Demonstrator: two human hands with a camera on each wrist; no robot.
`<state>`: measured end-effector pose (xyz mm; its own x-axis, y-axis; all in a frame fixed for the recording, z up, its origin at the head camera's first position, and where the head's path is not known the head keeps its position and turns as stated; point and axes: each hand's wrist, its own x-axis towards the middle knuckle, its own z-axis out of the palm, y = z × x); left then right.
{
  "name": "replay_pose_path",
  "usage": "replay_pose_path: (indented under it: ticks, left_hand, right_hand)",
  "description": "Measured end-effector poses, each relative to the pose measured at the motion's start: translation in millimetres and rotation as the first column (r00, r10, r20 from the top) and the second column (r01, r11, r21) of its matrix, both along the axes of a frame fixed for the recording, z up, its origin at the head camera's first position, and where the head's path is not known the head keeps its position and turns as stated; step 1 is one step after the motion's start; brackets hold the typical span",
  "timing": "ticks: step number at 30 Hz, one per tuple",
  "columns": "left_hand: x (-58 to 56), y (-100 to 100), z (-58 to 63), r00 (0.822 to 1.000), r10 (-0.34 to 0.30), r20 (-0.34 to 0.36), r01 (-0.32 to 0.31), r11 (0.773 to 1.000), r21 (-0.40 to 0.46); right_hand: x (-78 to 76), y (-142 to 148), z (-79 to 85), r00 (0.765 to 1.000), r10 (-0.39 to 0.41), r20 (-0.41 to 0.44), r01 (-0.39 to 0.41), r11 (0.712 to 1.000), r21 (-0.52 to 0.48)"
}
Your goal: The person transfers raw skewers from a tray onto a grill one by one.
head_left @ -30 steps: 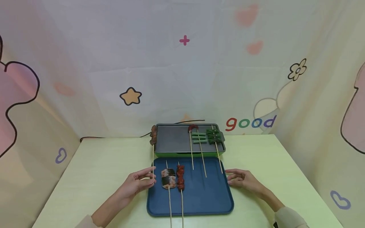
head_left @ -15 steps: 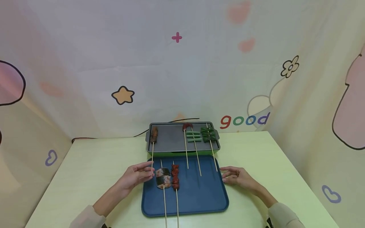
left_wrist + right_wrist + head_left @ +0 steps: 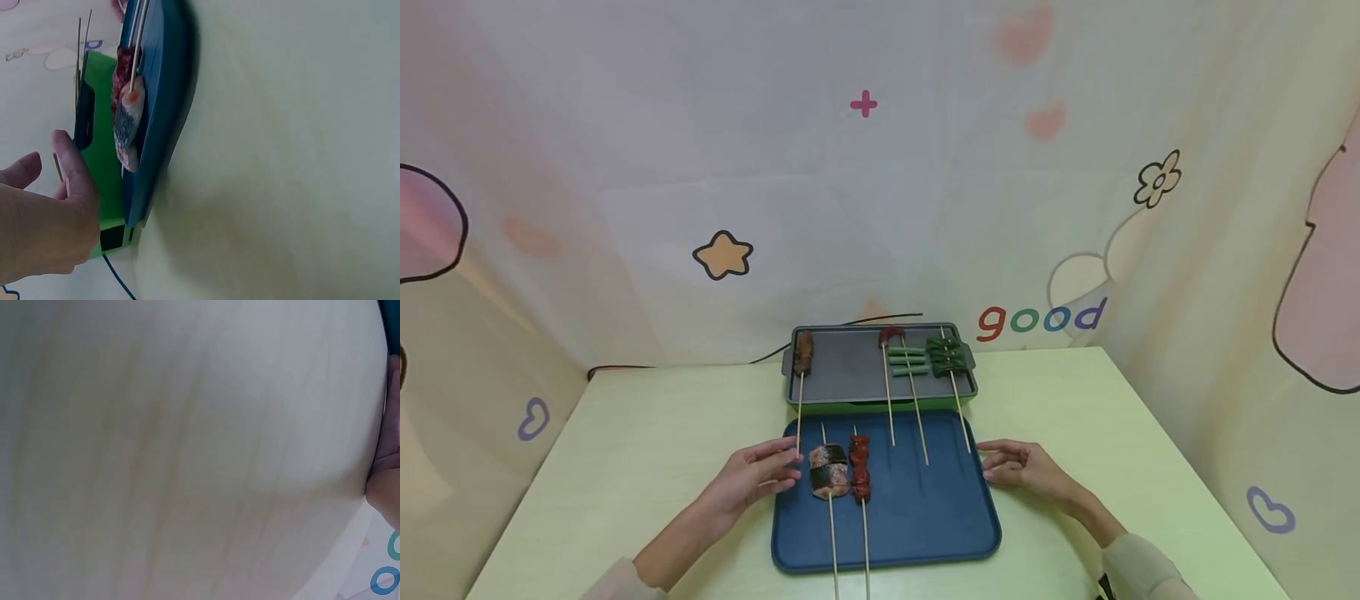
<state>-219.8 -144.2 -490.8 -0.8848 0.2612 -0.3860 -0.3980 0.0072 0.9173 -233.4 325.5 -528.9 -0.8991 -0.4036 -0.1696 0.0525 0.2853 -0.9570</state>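
Note:
A brown meat skewer (image 3: 802, 354) lies on the left part of the griddle (image 3: 842, 358), its stick reaching toward me. My left hand (image 3: 752, 479) is around the stick's near end; in the left wrist view the thumb and index finger of this hand (image 3: 50, 219) stand apart, with the stick end between them. Beside the hand, on the blue tray (image 3: 925, 525), lie a seaweed-wrapped skewer (image 3: 829, 473) and a red meat skewer (image 3: 861, 471). My right hand (image 3: 1026, 471) rests by the tray's right rim, fingers loosely bent; the right wrist view catches only its edge.
Across the griddle's right side lie a skewer with a curved red piece (image 3: 891, 335), a green bean skewer (image 3: 908, 362) and a leafy green skewer (image 3: 947, 357), sticks overhanging the tray. A black cord (image 3: 625, 367) runs behind. A printed curtain (image 3: 775, 167) hangs at the back.
The brown meat skewer has moved right from the griddle's left edge and down onto its surface. My left hand's fingers have spread from the stick. The right hand stays by the tray.

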Motion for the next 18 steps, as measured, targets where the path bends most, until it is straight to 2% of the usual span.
replay_pose_path:
  ticks: [6, 13, 18]
  left_hand:
    - [33.9, -8.2, -7.6, 0.992, -0.091, 0.085, 0.094, 0.995, -0.033]
    - [74.7, -14.1, -18.5, 0.964, -0.253, 0.083, 0.249, 0.967, 0.056]
    - [93.8, -16.7, -34.9, 0.942, -0.326, 0.079, 0.315, 0.940, 0.128]
  right_hand:
    - [-0.4, 0.6, -2.7, 1.000, 0.001, 0.004, -0.001, 1.000, 0.004]
    - [-0.5, 0.7, 0.1, 1.000, 0.001, -0.004, -0.001, 1.000, 0.001]
    - [-0.2, -1.6, 0.4, 1.000, 0.005, -0.018, -0.005, 1.000, 0.000]
